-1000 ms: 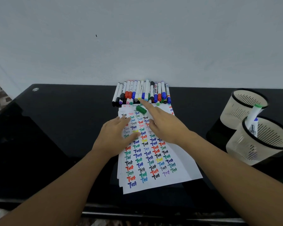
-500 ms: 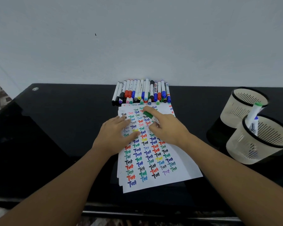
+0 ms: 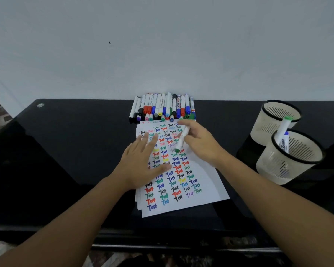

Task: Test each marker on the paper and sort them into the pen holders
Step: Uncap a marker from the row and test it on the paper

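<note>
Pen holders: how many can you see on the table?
2. The far pen holder stands at the right of the table; the near pen holder sits just in front of it, with markers poking out. Nothing seems to hide another.

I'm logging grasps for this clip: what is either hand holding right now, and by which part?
The right hand holds a white marker with a green end by its upper barrel. The left hand holds nothing; it lies flat on the paper.

The bench [image 3: 75, 151] is black and glossy, smooth like glass, throwing reflections. Under the left hand [image 3: 143, 162] sits matt white paper [image 3: 204, 185]. The marker [image 3: 181, 140] in the right hand [image 3: 199, 145] looks like smooth plastic. Right of that, the holders [image 3: 289, 160] are slotted cream plastic, black-rimmed.
</note>
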